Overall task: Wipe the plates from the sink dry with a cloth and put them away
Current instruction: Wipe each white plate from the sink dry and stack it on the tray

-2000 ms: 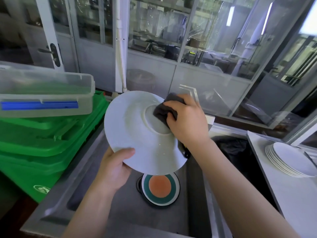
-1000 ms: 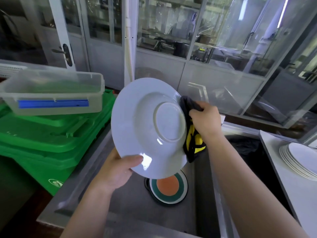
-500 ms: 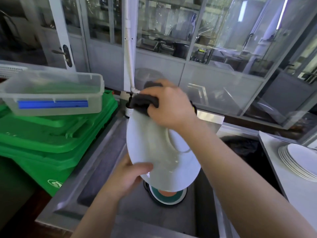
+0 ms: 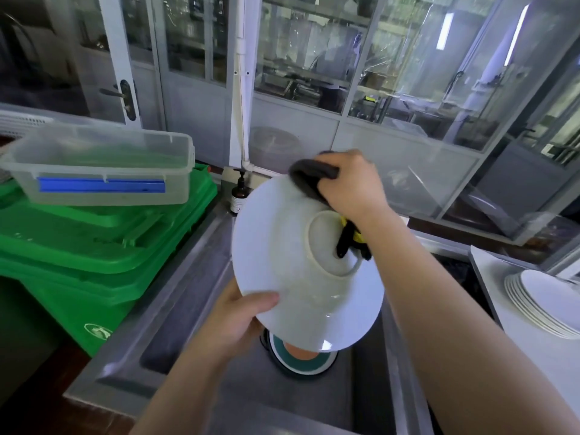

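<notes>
Over the steel sink [image 4: 175,312] I hold a white deep plate [image 4: 282,262] tilted, its underside and foot ring facing me. My left hand [image 4: 238,318] grips its lower left rim, thumb on the underside. My right hand [image 4: 348,183] grips a dark grey cloth [image 4: 309,180] and presses it on the plate's upper rim; a black and yellow part of the cloth hangs over the foot ring. A stack of white plates [image 4: 546,302] sits on the white counter [image 4: 539,353] at the right.
A round teal and orange item [image 4: 301,361] lies in the sink bottom, half hidden by the plate. Green bins [image 4: 94,246] with a clear plastic box [image 4: 103,164] on top stand at the left. A brown pump bottle [image 4: 240,194] is behind the sink. Glass partitions rise behind.
My right hand with the cloth has moved from the plate's right edge up to its upper rim. My left hand has turned and tilted the plate, keeping its grip on the lower rim.
</notes>
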Motion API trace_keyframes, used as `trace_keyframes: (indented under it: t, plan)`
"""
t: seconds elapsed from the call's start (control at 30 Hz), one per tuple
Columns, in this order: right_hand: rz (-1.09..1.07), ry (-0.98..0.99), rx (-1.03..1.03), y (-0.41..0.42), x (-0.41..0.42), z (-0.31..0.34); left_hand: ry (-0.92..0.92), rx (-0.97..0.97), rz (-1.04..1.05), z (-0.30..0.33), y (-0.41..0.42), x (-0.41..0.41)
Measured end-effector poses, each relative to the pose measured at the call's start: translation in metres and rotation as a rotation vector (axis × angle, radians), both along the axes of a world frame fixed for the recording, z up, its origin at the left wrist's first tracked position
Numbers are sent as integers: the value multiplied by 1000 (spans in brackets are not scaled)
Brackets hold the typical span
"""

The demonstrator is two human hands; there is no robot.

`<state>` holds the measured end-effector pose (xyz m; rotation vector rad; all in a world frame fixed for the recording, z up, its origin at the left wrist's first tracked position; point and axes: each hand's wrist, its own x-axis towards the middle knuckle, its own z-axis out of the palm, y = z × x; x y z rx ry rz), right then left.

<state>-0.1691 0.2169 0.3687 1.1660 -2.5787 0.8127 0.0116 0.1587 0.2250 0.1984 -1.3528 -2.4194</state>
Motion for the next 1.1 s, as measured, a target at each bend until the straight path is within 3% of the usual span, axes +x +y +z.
trace_keyframes:
  t: [0.27,0.43,0.57,0.67,0.9,1.1]
  plan:
    - [-138,-235,-8,52,-5,-34,169,145,55,3,-20,2]
    - [-200,-297,-78,43,-10,-31,203,16,-17,4,-25,7]
    - [-177,-152,-72,28,-10,-15,151,-76,-67,5,-17,9]
    - [-40,-7,-35,10,5,0,105,-96,-68,3,-11,11]
    - [348,287,297,-17,74,-18,9,130,-48,-11,1,9]
    - [501,299,338,-11,109,-40,31,195,139,-15,-9,2]
